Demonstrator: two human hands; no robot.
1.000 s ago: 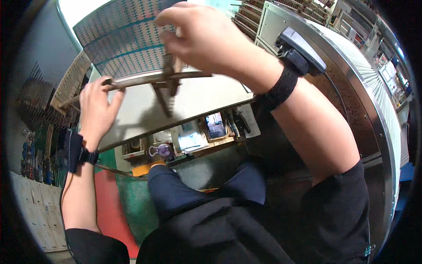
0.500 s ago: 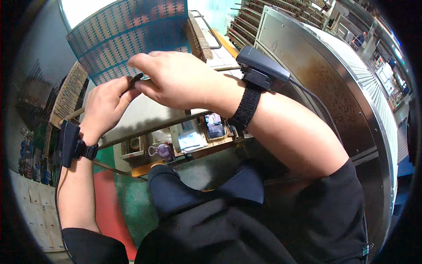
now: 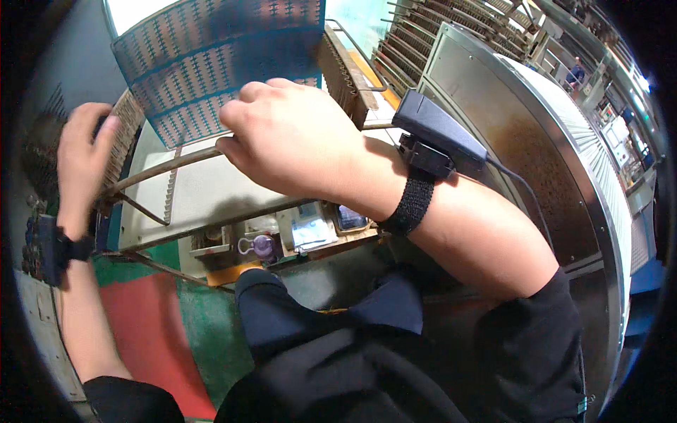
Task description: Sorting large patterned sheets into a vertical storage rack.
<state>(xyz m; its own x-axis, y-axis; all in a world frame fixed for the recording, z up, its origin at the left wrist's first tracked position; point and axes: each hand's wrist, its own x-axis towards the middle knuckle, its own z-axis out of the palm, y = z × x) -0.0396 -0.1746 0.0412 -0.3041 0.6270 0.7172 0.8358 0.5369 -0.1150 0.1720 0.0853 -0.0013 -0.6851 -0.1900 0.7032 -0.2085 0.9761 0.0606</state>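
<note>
My right hand (image 3: 285, 137) is closed, its back toward the view, over the front rod (image 3: 166, 168) of a slotted rack (image 3: 345, 77). Whatever its curled fingers hold, if anything, is hidden. Off to the left, slightly blurred, my left hand (image 3: 79, 158) is beside the rack's comb-like left side (image 3: 127, 127). Its thumb stands apart from the fingers, and nothing shows between them. A large blue-edged panel (image 3: 211, 70) with rows of small repeated copper-coloured patterns stands upright in the rack, just beyond my right hand.
Below the rack, a shelf holds a purple bottle (image 3: 264, 247), a clear packet (image 3: 310, 233) and a phone (image 3: 352, 217). A large metal machine housing (image 3: 508, 141) stands close on the right. Red matting (image 3: 148, 331) covers the floor at left; more racks (image 3: 437, 42) stand behind.
My hands, together around a small dark piece before, have come apart. The left moved left to the rack's side; the right shifted slightly right and down. The dark piece no longer shows.
</note>
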